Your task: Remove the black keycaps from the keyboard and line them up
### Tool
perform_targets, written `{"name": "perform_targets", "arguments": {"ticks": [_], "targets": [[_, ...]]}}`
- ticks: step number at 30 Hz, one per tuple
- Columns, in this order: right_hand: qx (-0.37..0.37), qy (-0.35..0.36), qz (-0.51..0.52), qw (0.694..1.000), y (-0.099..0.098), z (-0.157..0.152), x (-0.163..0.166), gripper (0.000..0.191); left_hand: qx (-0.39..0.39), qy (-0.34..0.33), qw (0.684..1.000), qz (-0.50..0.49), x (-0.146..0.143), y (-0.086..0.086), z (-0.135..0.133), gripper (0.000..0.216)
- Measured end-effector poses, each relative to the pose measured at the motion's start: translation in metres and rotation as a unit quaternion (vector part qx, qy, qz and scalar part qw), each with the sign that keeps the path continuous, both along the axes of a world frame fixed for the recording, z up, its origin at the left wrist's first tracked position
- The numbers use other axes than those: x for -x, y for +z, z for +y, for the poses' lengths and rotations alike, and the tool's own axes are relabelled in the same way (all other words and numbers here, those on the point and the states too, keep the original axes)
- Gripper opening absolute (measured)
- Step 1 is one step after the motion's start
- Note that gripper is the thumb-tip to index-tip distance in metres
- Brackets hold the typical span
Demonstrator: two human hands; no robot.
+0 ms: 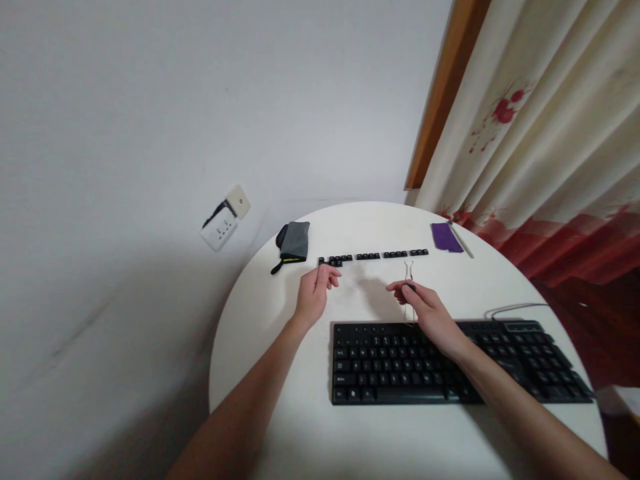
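Black keyboard (400, 395) lies on the surface (275, 393); near its far edge the right hand (426, 308) grips a wire tool (411, 287). Left hand (313, 291) curls by loose keycaps (395, 254); whether it's holding anything, I can't tell.

Black keyboard (387, 367) partly out of sight behind right forearm (515, 400)

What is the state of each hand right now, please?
Left hand: loosely curled near the black keycaps; whether it holds one cannot be told.
Right hand: closed, holding the wire tool.
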State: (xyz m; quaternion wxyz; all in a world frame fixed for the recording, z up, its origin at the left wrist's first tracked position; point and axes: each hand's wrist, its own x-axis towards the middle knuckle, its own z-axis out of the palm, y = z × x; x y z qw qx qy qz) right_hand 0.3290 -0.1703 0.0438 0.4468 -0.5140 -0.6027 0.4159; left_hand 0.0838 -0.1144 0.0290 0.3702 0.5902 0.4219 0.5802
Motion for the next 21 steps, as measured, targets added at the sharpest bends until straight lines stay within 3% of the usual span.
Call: {"name": "perform_targets", "arguments": {"ticks": [6,11,21], "targets": [[-0.014,0.029,-0.032,0.999,-0.003,-0.024,-0.005,0.029,-0.017,-0.046,0.993,0.108,-0.004,-0.001,-0.008,0.044],[-0.086,0.093,-0.028,0.992,0.0,-0.033,0.009,0.019,0.002,-0.057,0.992,0.109,-0.007,-0.001,-0.01,0.036],[-0.091,0.205,-0.057,0.973,0.0,-0.038,0.015,0.021,0.023,-0.054,0.991,0.12,-0.007,-0.001,-0.01,0.035]]}}
